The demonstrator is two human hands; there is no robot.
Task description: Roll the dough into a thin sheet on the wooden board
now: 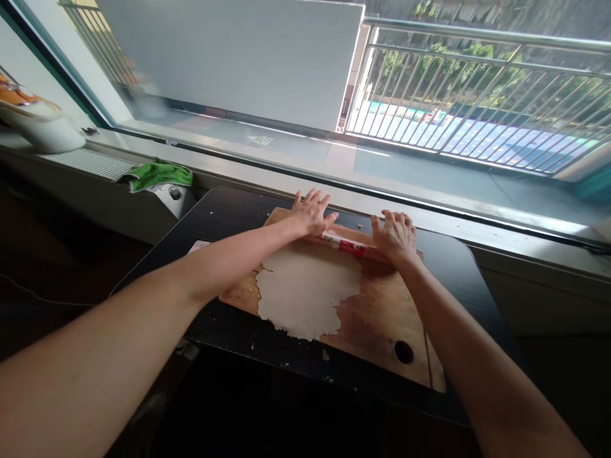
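A thin, ragged-edged sheet of dough [308, 292] lies flat on a wooden board [382, 318]. Across the board's far part rests a rolling pin [346, 244] with a red and white wrap around its middle. My left hand [312, 213] is over the pin's left end, fingers stretched forward and spread. On the right end sits my right hand [395, 234], its palm down and fingers extended. Both palms appear to press on the pin, and they hide its ends. The dough's far edge reaches under the pin.
The board lies on a black table [233, 210] scattered with small dough crumbs. Behind it run a window sill [267, 181] and glass, with a metal railing [443, 95] outside. At left are a green cloth [161, 175] and a white container [45, 127].
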